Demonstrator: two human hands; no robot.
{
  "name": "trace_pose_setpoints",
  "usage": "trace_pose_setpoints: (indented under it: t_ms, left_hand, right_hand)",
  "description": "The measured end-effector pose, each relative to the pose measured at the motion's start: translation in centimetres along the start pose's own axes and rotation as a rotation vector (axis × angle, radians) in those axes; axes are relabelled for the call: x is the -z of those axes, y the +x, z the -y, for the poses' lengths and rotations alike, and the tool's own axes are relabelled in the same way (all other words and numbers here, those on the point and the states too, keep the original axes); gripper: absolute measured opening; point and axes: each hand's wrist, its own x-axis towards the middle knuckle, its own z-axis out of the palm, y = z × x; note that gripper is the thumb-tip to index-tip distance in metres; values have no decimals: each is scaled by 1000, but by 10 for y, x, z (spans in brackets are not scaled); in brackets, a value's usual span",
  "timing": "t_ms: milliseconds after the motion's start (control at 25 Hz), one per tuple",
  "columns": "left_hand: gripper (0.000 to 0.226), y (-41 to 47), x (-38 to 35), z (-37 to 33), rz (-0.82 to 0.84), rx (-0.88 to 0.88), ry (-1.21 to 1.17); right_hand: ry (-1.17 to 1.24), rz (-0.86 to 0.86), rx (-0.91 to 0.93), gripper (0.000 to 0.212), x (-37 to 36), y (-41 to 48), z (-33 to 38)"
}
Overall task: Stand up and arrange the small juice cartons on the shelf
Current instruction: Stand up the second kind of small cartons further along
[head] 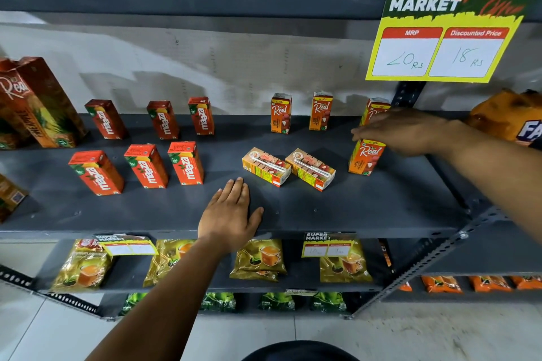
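Since two Real cartons lie flat at mid-shelf, left fallen carton [266, 166] and right fallen carton [310, 169] side by side, long axes running roughly 10-to-4 o'clock, they look next. Left hand [230, 214] rests flat on the shelf [366, 208], grip open and empty, the left carton near at its 1 o'clock. Right hand [401, 130] is blurred over an upright front carton [365, 157]; grip state unclear. Left is nearer.

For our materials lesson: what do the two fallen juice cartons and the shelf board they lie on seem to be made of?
Fallen juice cartons: probably coated paperboard, going by the sharp folded edges, glossy print, and a clear-wrapped straw on each. Shelf board: likely painted metal, matte dark grey, with a thin folded front lip and perforated steel uprights.
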Motion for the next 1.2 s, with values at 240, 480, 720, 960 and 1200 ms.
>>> trace_pose_setpoints:
  t_ms: [240,480,720,960,1200]
  left_hand:
    - [81,1,-1,0,1,4,-4]
    - [84,0,-1,-1,6,11,-11]
    - [85,2,-4,1,-1,7,-7]
    - [83,2,-4,1,2,8,-10]
    - [83,2,-4,2,0,-3,-6]
  right_hand:
    - [644,-429,-188,57,12,2,66]
    - [877,-127,-617,84,-22,44,147]
    - [819,-187,-644,61,-18,61,153]
    - [703,-153,-556,43,4,56,132]
    - [62,-290,-83,27,36,51,92]
